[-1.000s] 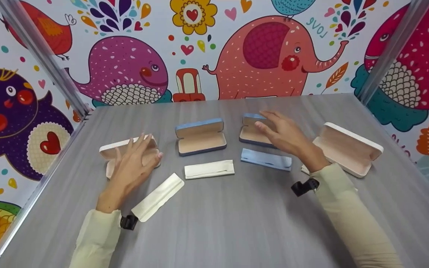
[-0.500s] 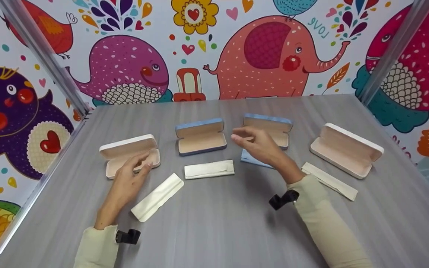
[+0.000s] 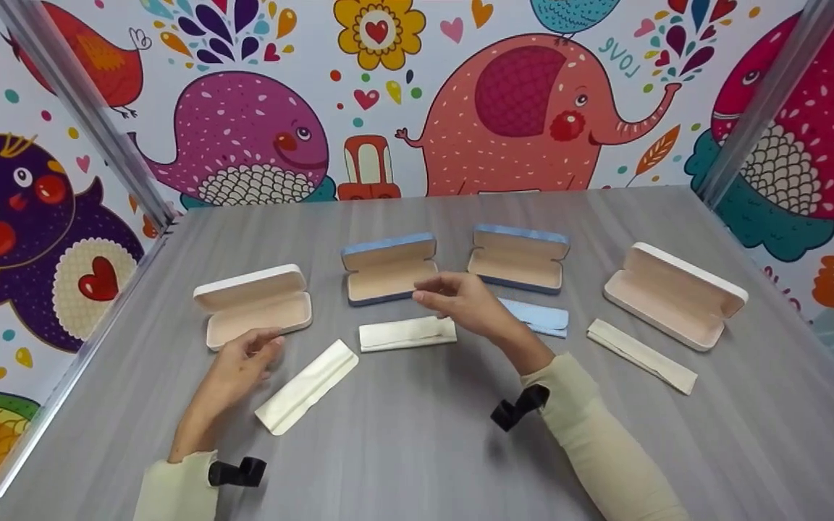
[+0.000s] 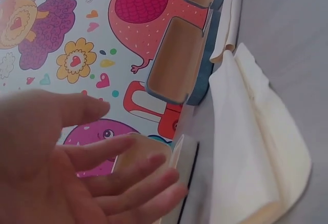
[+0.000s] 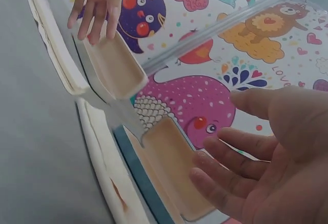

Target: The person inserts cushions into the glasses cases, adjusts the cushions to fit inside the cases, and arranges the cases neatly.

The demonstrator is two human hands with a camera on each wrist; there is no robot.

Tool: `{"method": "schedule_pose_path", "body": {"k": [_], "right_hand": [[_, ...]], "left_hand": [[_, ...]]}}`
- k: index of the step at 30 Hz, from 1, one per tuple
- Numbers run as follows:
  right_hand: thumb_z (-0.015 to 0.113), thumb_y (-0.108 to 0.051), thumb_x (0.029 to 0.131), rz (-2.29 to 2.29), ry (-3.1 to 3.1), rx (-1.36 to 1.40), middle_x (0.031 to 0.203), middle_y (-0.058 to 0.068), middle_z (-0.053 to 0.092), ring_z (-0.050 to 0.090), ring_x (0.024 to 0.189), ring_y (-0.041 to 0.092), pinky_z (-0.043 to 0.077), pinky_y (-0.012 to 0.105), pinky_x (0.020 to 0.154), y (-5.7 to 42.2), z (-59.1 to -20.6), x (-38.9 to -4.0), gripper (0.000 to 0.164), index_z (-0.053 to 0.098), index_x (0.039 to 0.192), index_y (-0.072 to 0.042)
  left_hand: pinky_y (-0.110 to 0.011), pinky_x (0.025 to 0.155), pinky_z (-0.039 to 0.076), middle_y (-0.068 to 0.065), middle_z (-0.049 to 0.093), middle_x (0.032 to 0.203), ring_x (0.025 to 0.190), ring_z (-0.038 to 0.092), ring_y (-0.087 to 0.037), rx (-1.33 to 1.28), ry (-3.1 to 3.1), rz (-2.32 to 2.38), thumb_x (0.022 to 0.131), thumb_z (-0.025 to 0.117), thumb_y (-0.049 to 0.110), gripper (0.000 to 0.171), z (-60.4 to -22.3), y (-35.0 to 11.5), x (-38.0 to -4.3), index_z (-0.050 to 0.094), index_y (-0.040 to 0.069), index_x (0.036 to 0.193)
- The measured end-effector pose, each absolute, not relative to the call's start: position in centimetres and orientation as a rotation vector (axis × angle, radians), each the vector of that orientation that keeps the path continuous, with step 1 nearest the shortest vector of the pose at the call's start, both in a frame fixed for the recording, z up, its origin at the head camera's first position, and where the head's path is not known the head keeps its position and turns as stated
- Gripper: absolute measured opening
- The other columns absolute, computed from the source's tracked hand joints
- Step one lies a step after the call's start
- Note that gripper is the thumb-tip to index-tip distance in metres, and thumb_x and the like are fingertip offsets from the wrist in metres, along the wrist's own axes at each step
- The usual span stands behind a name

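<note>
My left hand (image 3: 236,369) hovers just in front of the leftmost white glasses case (image 3: 254,318), fingers relaxed and holding nothing. Beside it lies a folded cream cloth (image 3: 306,387), set at a slant. My right hand (image 3: 464,304), also holding nothing, is over the gap between a blue glasses case (image 3: 388,281) and a second folded cream cloth (image 3: 395,334), overlapping the edges of both in the head view. Its fingers are loosely bent. Both cases stand with lids raised, showing beige lining. In the right wrist view the fingers (image 5: 230,172) are spread and relaxed.
Another blue glasses case (image 3: 517,269) stands open at the back, with a folded blue cloth (image 3: 544,318) in front, partly behind my right hand. At right are an open white glasses case (image 3: 667,304) and a cream cloth (image 3: 641,356). A patterned wall panel (image 3: 381,101) bounds the grey table (image 3: 402,449).
My right hand has moved left and toward me, from the right blue case past the blue cloth. My left hand has drawn back from the left white case. Cases and cloths stay put.
</note>
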State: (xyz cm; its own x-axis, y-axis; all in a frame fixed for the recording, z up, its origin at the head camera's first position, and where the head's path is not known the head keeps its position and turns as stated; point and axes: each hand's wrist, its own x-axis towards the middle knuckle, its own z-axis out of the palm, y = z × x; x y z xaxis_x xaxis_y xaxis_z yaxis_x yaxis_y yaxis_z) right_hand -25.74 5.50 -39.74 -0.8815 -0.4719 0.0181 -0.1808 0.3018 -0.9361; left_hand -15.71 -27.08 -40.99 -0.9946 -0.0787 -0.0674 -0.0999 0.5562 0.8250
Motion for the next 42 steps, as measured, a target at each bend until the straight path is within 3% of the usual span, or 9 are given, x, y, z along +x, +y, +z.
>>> {"method": "schedule_pose_path", "body": {"k": [9, 15, 22, 31, 42], "right_hand": [[0.064, -0.03, 0.085, -1.576, 2.227, -0.529, 0.104, 0.006, 0.064, 0.059, 0.099, 0.029, 0.054, 0.031, 0.073, 2.3, -40.6, -25.1, 0.034, 0.063, 0.112, -0.009], [0.065, -0.024, 0.086, -1.549, 2.193, -0.504, 0.101, 0.006, 0.066, 0.059, 0.088, 0.017, 0.054, 0.028, 0.07, 0.4, -41.2, -25.0, 0.034, 0.062, 0.112, -0.003], [0.067, -0.02, 0.083, -1.551, 2.162, -0.5, 0.101, 0.008, 0.066, 0.06, 0.081, 0.016, 0.054, 0.029, 0.071, -2.0, -41.9, -25.0, 0.032, 0.064, 0.109, -0.002], [0.066, -0.009, 0.082, -1.586, 2.144, -0.449, 0.094, 0.01, 0.066, 0.058, 0.066, 0.01, 0.05, 0.021, 0.055, -4.9, -42.8, -25.2, 0.024, 0.064, 0.103, 0.002], [0.07, -0.009, 0.078, -1.484, 2.264, -0.422, 0.087, 0.003, 0.066, 0.057, 0.058, 0.011, 0.048, 0.021, 0.048, -7.4, -44.5, -24.7, 0.02, 0.066, 0.097, -0.004]], "left_hand": [[-0.032, 0.07, 0.055, -0.023, 0.062, 0.106, 0.087, 0.062, -0.021, -0.248, 2.631, 1.257, 0.092, 0.054, 0.03, 0.049, -41.0, -29.1, -14.7, 0.049, -0.006, 0.125], [-0.034, 0.068, 0.054, -0.022, 0.062, 0.108, 0.084, 0.063, -0.021, -0.237, 2.561, 1.181, 0.089, 0.058, 0.032, 0.052, -41.0, -30.4, -14.2, 0.05, -0.007, 0.123], [-0.036, 0.072, 0.055, -0.021, 0.063, 0.108, 0.086, 0.063, -0.02, -0.313, 2.537, 1.212, 0.088, 0.06, 0.036, 0.055, -41.3, -30.7, -14.2, 0.051, -0.005, 0.123], [-0.038, 0.072, 0.055, -0.027, 0.056, 0.117, 0.094, 0.059, -0.025, -0.445, 2.493, 1.35, 0.085, 0.063, 0.034, 0.057, -42.2, -29.8, -13.0, 0.051, -0.007, 0.123], [-0.032, 0.062, 0.051, -0.015, 0.063, 0.098, 0.08, 0.058, -0.017, -0.513, 2.518, 1.295, 0.074, 0.076, 0.024, 0.051, -43.3, -29.5, -12.5, 0.058, -0.004, 0.113]]}}
